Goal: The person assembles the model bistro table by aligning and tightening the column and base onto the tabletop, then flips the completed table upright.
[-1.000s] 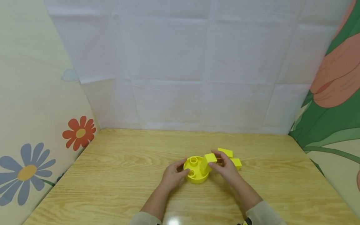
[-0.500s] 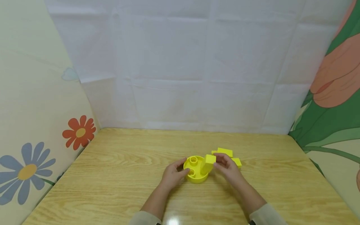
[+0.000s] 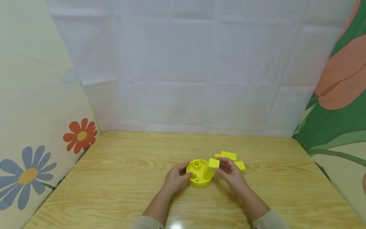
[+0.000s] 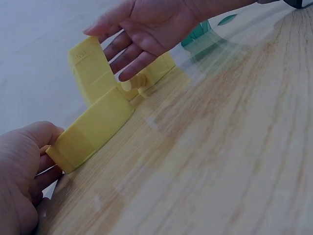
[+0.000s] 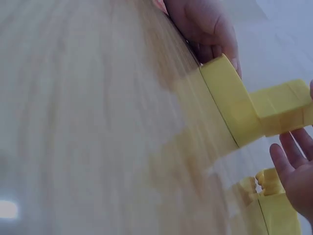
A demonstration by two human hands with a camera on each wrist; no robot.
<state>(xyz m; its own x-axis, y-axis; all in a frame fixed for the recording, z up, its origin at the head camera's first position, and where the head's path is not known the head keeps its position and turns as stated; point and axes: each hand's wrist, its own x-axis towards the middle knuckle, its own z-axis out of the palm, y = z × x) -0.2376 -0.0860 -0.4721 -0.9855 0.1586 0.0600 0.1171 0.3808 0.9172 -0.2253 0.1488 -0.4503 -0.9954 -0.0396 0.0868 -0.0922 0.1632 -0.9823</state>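
My left hand [image 3: 175,178] grips the rim of a round yellow plastic piece [image 3: 201,183], thumb over its edge. This dish-like piece lies on the table and has two raised ring sockets inside. A yellow block [image 3: 213,163] stands up from its right side, leaning slightly right; its lower end is seated inside the rim. Beside that block is my right hand [image 3: 233,176], its fingers loosely bent. In the left wrist view, a fingertip is close to the block's [image 4: 90,68] top; I cannot tell whether it touches.
Two more yellow blocks lie behind my right hand: one farther back [image 3: 228,155] with a small peg at its end, one nearer [image 3: 240,166] and partly hidden. A white cloth [image 3: 171,79] hangs behind the wooden table [image 3: 128,165]. Flower-patterned panels flank it.
My right thumb and fingers have slipped off the upright block towards the right, leaving its front uncovered. The block stays standing. My left hand keeps its hold on the round piece.
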